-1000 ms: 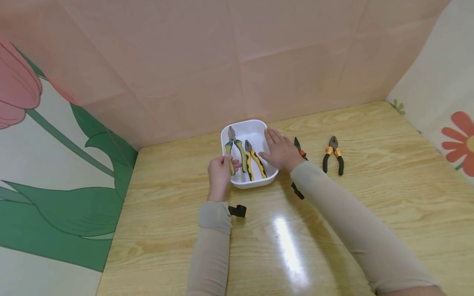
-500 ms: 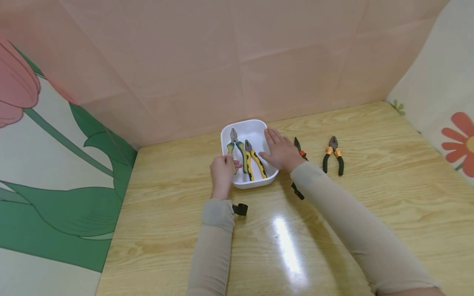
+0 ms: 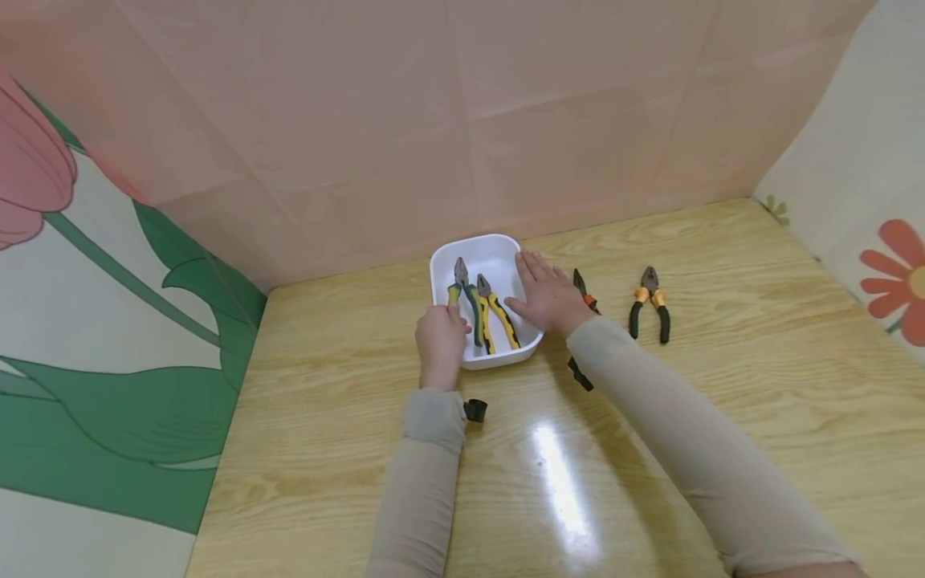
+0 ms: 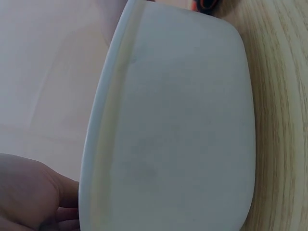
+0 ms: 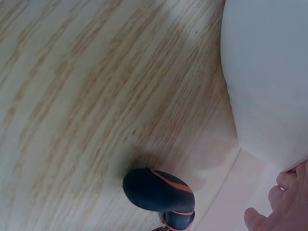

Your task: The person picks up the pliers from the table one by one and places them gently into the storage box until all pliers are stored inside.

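The left hand (image 3: 441, 341) reaches over the near left edge of the white tray (image 3: 506, 255), fingers curled in a narrow grip round the left handle of the green pliers (image 3: 474, 310); the handle's end is hidden from me beneath the hand. Those pliers lie inside the tray, grey nose toward the far end, the other handle showing right of the hand. Just to their right, also in the tray, are the yellow pliers (image 3: 485, 289), handles spread toward the near end. The right hand (image 3: 547, 297) lies spread, fingers extended along the tray's right rim, thumb over the inside, with no pliers in its grasp. Beyond it, partly covered by that arm, the red pliers (image 3: 591, 303) lie on the wooden table (image 3: 325, 449), and farther right rest the orange pliers (image 3: 650, 281), black handles apart and pointing toward the person. A pink sheet (image 3: 347, 104) hangs behind the table, a flower panel (image 3: 108, 321) stands to the left, and pale sleeves (image 3: 429, 466) cover both forearms.
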